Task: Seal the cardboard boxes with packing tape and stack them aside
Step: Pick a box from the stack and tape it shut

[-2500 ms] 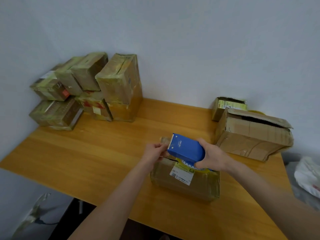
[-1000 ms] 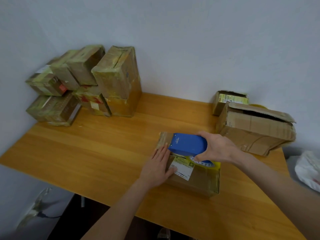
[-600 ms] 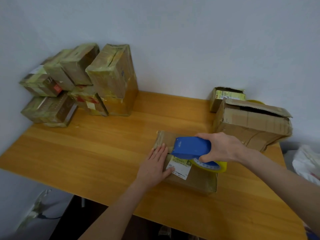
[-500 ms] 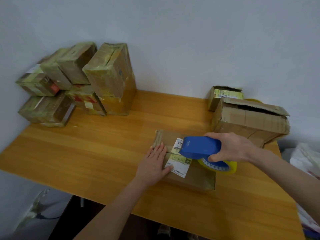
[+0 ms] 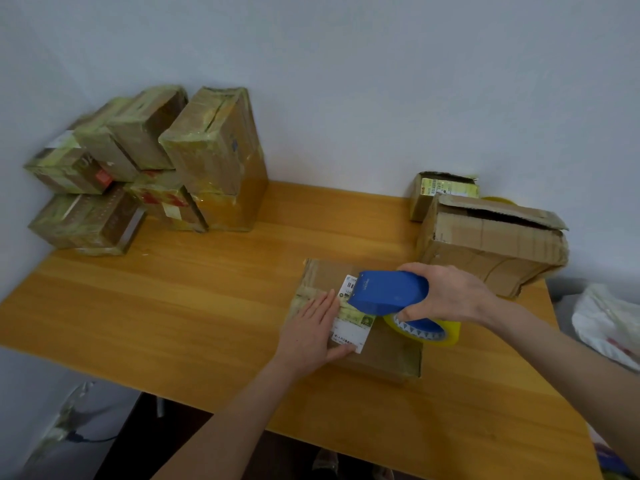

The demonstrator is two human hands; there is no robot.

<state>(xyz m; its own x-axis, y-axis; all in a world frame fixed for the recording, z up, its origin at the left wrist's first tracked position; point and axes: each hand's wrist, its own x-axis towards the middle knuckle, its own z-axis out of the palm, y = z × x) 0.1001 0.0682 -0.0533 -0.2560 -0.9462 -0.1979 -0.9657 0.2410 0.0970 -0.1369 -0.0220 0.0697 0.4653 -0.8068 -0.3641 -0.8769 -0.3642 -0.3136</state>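
— Where's the box [image 5: 388, 355] that's getting taped?
— Flat on the wooden worktop [image 5: 173, 306], right of centre, towards the near edge. A white label [image 5: 349, 332] sits on its lid.
— What's the left hand [image 5: 311, 332] doing?
— It lies flat on the left part of the lid, fingers straight and together, thumb at the label's near edge. The grip is open: it presses and clutches nothing.
— And the right hand [image 5: 450, 296]?
— Its grip is closed round the blue tape dispenser [image 5: 388, 292], fingers curled under its back end. The dispenser's nose is over the label; the yellow tape roll [image 5: 429, 330] hangs beneath it, above the lid's right side.
— Is there tape on the lid?
— A yellowish strip runs from under the left fingers towards the dispenser. Whether the nose touches the cardboard, I can't tell.
— The finished ones?
— A pile of taped boxes [image 5: 149, 168], two layers high, stands in the far left corner against the wall [image 5: 346, 81], well apart from both hands.
— On the right?
— A large box [image 5: 491, 244], worn, top flaps ajar, sits just behind the right hand. A small box [image 5: 443, 188] is beside its far corner, and a plastic bag [image 5: 606, 323] lies past the worktop's right edge.
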